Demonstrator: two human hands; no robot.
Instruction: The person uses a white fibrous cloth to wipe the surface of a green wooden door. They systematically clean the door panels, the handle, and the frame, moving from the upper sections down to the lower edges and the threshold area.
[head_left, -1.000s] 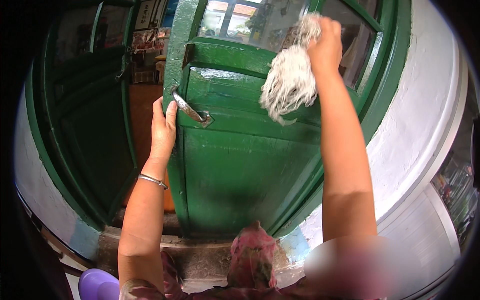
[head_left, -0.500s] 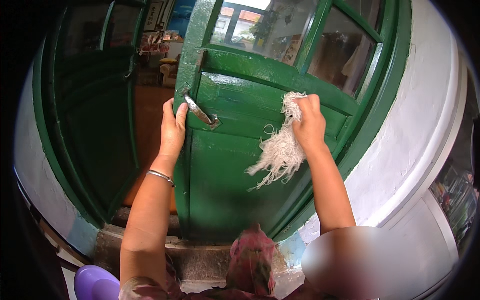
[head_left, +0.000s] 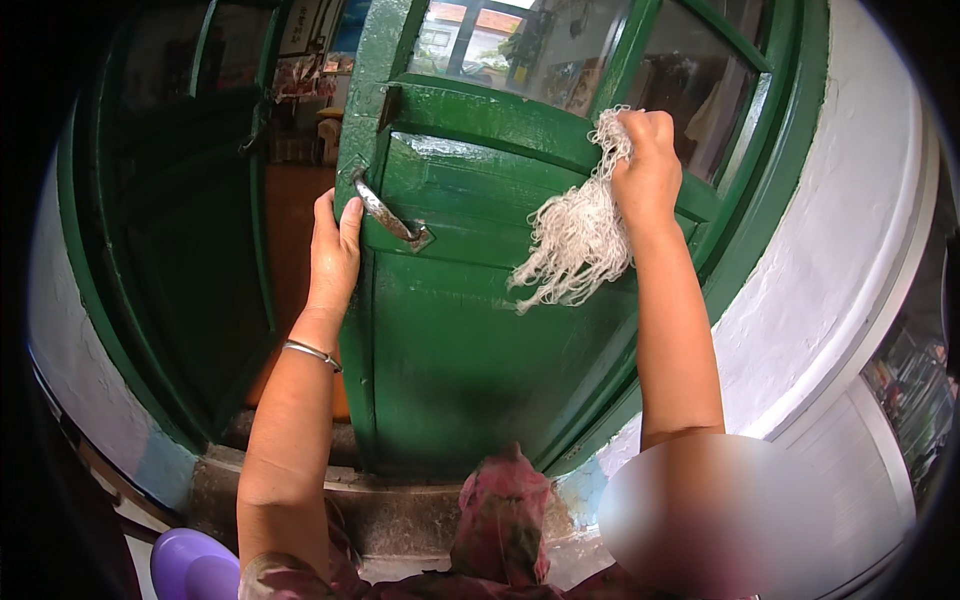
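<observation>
A green wooden door with glass panes in its upper part stands before me. My left hand grips the door's left edge, beside a worn metal pull handle; its thumb lies near the handle, and the other fingers reach round the edge, partly hidden. In my right hand is a bunched whitish cotton yarn rag, pressed at the rail just under the right panes. Loose strands of it hang down over the green panel.
A second green door leaf stands at the left, with a room showing through the gap. White walls flank the frame; a stone step lies below. A purple plastic basin sits at the lower left.
My right hand has moved up the door with the yarn rag, from the panel to the rail below the glass. The left hand keeps its hold on the edge.
</observation>
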